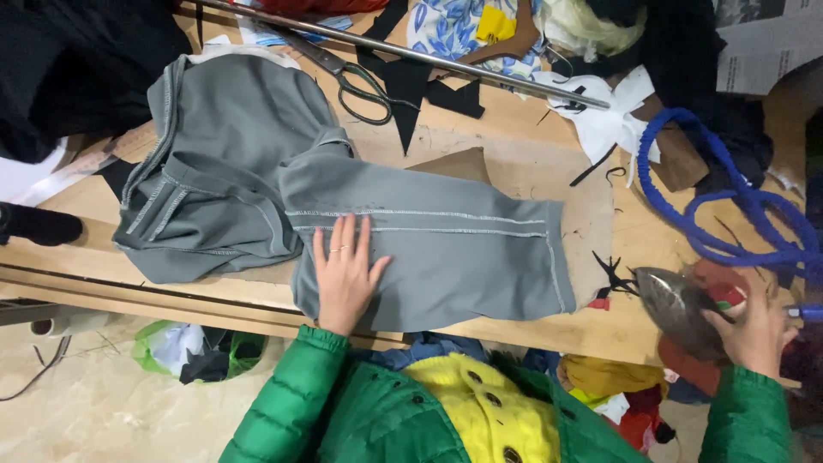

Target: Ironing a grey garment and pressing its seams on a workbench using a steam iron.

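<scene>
on the wooden table [514,339]: grey garment [343,206] spread inside out, seams showing
garment position: across table middle, near front edge
blue cord [729,214]: looped at right
scissors [356,81]: beyond garment, beside metal rod [446,60]
left hand [345,274]: flat on garment, fingers released
right hand [759,330]: grasping iron [677,309] at right edge

A wooden table [514,330] carries grey garment [343,206], scissors [351,81], metal rod [446,62], blue cord [729,206].
</scene>
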